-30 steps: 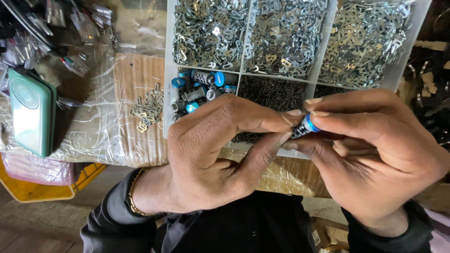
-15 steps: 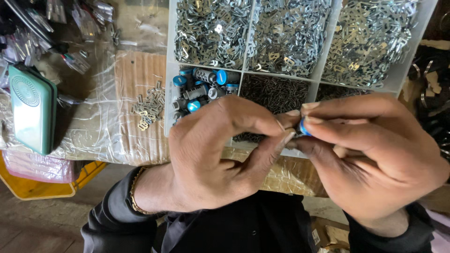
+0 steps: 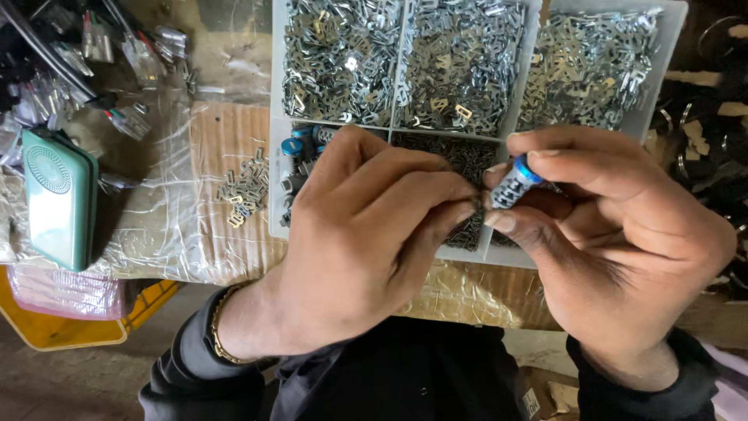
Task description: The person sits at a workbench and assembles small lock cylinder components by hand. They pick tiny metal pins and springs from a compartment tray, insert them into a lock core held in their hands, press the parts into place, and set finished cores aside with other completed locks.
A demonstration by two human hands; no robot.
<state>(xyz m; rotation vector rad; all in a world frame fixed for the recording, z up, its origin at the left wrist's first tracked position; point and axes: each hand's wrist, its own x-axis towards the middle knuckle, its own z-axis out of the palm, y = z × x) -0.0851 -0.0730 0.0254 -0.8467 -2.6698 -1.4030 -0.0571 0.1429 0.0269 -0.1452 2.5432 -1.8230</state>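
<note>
Parts tray (image 3: 279,156) (compartmented) behind hands; green case (image 3: 58,199) left.

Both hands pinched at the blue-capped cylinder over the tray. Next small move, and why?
Probably ease the left fingertips toward the cylinder: the right hand pinches it tilted, blue cap up, and the left hand meets its lower end. Whatever the left fingers pinch is hidden.

Hands (image 3: 499,234) hide the divided tray's (image 3: 274,156) front compartments.
</note>
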